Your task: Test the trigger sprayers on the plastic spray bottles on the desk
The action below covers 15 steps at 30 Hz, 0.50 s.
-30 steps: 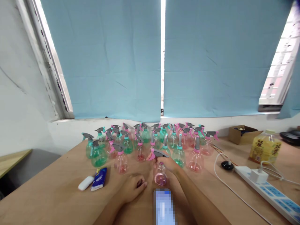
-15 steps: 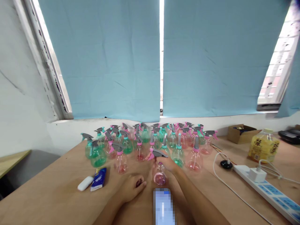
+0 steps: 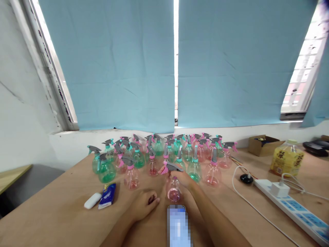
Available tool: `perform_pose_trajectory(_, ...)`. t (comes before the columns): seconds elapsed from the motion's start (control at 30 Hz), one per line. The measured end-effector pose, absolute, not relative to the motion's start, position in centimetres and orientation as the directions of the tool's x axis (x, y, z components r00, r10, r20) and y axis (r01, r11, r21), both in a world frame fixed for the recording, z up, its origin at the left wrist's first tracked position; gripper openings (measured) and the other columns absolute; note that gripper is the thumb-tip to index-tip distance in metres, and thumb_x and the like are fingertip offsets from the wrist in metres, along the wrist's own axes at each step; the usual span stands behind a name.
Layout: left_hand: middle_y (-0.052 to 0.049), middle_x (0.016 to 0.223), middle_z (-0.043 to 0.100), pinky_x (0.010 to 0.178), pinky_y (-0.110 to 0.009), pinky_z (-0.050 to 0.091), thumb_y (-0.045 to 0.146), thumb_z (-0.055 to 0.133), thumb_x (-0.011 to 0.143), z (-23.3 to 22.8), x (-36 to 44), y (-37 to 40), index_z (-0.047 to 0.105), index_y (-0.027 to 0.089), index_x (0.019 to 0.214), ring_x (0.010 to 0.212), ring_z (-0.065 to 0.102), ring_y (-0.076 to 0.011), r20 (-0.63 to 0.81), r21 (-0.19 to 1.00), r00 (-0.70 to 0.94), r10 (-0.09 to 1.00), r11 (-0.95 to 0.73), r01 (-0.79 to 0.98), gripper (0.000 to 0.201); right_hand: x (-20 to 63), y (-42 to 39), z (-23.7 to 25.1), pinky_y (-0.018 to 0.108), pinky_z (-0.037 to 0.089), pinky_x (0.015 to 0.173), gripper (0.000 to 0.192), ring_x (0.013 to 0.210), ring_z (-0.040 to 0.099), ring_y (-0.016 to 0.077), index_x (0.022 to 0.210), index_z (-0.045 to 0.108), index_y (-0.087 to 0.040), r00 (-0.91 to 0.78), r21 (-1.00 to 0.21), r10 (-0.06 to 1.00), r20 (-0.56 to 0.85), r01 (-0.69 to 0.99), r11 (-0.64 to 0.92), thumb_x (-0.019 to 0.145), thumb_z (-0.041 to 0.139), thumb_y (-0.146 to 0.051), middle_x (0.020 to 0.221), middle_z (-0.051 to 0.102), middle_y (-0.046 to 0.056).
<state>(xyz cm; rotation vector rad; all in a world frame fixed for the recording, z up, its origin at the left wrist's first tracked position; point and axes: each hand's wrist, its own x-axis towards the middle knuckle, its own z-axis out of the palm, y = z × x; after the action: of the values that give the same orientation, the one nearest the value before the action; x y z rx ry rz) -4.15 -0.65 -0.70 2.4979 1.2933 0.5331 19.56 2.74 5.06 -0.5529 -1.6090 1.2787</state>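
No real change over the last second: right hand [image 3: 183, 178] still wrapped on the pink spray bottle [image 3: 174, 189] upright just ahead of the blurred phone [image 3: 178, 226], left hand [image 3: 143, 204] loosely curled, empty, beside it; bottle cluster [image 3: 159, 154] crowds behind, bare table [image 3: 59, 212] left.

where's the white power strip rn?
Head view, right side of the table: the white power strip lies near the right edge, in front of the yellow bottle.
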Motion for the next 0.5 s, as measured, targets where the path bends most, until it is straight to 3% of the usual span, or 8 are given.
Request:
perform_pose_trajectory(0.3, 0.002, 0.068, 0.058, 0.061, -0.025, 0.032, 0.049, 0.046, 0.097, -0.6, -4.1, -0.6, 0.058, 0.019, 0.076, 0.064, 0.051, -0.0137, 0.202, 0.384, 0.54, 0.817, -0.574, 0.724, 0.039, 19.2, 3.2, 4.4, 0.024, 0.042, 0.051, 0.024, 0.053, 0.059, 0.0143, 0.069, 0.07, -0.017, -0.398, -0.904, 0.818, 0.414, -0.287, 0.318, 0.059, 0.049, -0.016, 0.066, 0.065, 0.001)
perform_pose_trajectory(0.4, 0.002, 0.069, 0.059, 0.062, -0.025, 0.034, 0.049, 0.045, 0.097, -0.5, -4.0, -0.8, 0.06, 0.019, 0.082, 0.065, 0.053, -0.0143, 0.206, 0.395, 0.545, 0.813, -0.579, 0.713, 0.037, 19.0, 3.1, 3.9, 0.025, 0.045, 0.055, 0.028, 0.055, 0.058, 0.0141, 0.084, 0.073, -0.018, -0.356, -0.895, 0.829, 0.432, -0.283, 0.346, 0.065, 0.053, -0.017, 0.07, 0.065, 0.0)
perform_pose_trajectory(0.5, 0.001, 0.083, 0.065, 0.067, -0.027, 0.04, 0.05, 0.047, 0.097, -0.4, -4.1, -1.1, 0.06, 0.022, 0.113, 0.073, 0.057, -0.0167, 0.255, 0.446, 0.509, 0.822, -0.567, 0.693, 0.034, 18.7, 3.2, 2.5, 0.031, 0.049, 0.074, 0.037, 0.075, 0.061, 0.0171, 0.109, 0.07, -0.023, -0.189, -0.845, 0.832, 0.522, -0.246, 0.475, 0.073, 0.061, -0.019, 0.086, 0.068, 0.001)
